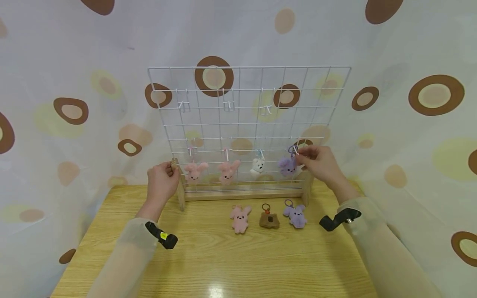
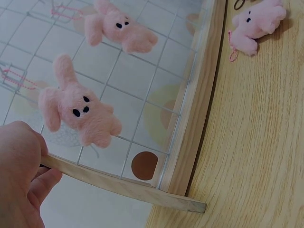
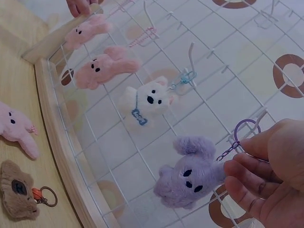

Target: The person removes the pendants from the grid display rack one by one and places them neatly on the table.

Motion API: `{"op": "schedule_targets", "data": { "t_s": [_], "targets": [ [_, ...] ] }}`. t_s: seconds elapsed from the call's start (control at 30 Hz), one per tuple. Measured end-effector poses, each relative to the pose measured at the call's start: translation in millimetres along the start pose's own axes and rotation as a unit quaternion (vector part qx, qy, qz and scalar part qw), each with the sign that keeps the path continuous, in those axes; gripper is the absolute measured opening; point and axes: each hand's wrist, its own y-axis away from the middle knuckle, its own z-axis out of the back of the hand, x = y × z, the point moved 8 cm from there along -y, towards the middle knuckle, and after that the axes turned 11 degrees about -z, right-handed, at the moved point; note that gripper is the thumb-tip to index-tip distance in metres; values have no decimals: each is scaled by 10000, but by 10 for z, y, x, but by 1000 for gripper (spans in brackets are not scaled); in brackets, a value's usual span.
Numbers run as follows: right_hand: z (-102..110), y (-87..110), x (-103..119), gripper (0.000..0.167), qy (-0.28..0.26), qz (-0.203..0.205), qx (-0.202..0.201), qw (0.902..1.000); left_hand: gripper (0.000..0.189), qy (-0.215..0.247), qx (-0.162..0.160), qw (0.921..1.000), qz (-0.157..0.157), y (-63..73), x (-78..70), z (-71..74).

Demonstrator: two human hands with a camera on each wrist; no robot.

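Purple plush (image 1: 287, 166) hangs at the right, facing near, head up, long axis roughly upright. My right hand (image 1: 320, 162), fingertips nearly together, pinches lightly by its ring (image 3: 247, 119), at the hook (image 3: 261, 113). I judge hanging almost done: settle the ring, then release. My left hand (image 1: 162, 180) grips the stand's left post (image 1: 180, 190).

- Head: looked down and forward, farthest back, over the rack (image 1: 244, 193).
- Left wrist: closely faced its left end.
- Right wrist: looked leftward, close, sharing the pink rabbits (image 3: 105, 67) with left wrist.
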Motion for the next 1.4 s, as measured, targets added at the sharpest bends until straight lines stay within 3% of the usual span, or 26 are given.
{"op": "schedule_targets", "data": {
  "t_s": [0.43, 0.87, 1.4],
  "targets": [
    [9, -84, -43, 31, -51, -289, 105, 9995, 23, -37, 39, 10000, 25, 3, 0, 1],
    [14, -66, 5, 31, -184, -165, 131, 9996, 22, -114, -18, 9999, -117, -1, -6, 7],
    [-58, -72, 48, 28, -189, -47, 146, 9997, 25, -87, 43, 10000, 14, -6, 35, -14]
  ]
}}
